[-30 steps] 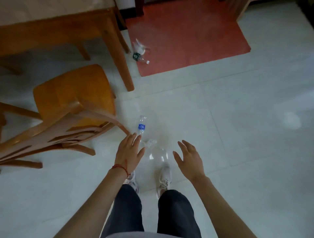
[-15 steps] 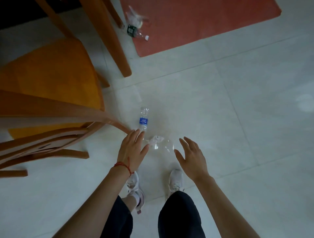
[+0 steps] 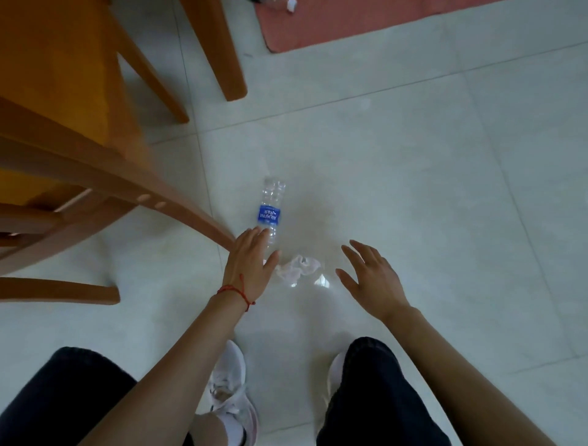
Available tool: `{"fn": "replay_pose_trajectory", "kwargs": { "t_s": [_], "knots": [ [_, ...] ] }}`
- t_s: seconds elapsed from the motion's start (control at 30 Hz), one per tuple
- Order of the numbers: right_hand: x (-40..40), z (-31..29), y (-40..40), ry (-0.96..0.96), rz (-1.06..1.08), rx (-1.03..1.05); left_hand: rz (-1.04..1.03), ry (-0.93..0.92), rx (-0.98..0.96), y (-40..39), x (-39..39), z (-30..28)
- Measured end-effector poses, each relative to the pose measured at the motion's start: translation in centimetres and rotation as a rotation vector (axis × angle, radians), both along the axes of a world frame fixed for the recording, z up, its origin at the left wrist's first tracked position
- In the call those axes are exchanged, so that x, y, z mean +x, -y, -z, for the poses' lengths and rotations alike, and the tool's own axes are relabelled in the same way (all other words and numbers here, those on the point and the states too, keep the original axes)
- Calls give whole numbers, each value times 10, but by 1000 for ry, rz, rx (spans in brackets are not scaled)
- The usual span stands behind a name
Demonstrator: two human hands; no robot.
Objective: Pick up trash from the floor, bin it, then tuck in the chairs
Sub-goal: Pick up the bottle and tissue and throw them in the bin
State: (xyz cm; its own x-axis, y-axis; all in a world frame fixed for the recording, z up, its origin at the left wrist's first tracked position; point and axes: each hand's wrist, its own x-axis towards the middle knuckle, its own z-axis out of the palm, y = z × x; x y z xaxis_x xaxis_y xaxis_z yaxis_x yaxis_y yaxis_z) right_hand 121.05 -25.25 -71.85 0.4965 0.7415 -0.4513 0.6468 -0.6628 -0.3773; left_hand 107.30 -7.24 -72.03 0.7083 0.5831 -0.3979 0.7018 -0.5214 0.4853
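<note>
A clear plastic bottle (image 3: 270,207) with a blue label lies on the pale tiled floor, its cap end under my left hand's fingers. My left hand (image 3: 249,264), with a red thread at the wrist, hovers open over that end. A crumpled clear plastic wrapper (image 3: 297,269) lies on the floor between my hands. To the right of the wrapper, my right hand (image 3: 369,277) is open with fingers spread, holding nothing. A wooden chair (image 3: 73,149) with an orange seat stands at the left, its curved backrest reaching down to my left hand.
A wooden table leg (image 3: 222,54) stands at the upper middle. The edge of a red mat (image 3: 350,22) lies at the top, with a scrap of trash (image 3: 289,3) on its upper edge. My two white shoes (image 3: 229,382) stand below my hands.
I have bent lower, so the floor, bottle and wrapper look closer. Both hands have come down nearer the trash. The mat and its trash slid toward the top edge.
</note>
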Motion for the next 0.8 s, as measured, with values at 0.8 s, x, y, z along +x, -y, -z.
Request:
{"fn": "replay_pose_trajectory", "kwargs": {
  "t_s": [0.8],
  "knots": [
    [-30,190,-30,-62,6,198,-651,129,-330,-41,23,181]
  ]
}}
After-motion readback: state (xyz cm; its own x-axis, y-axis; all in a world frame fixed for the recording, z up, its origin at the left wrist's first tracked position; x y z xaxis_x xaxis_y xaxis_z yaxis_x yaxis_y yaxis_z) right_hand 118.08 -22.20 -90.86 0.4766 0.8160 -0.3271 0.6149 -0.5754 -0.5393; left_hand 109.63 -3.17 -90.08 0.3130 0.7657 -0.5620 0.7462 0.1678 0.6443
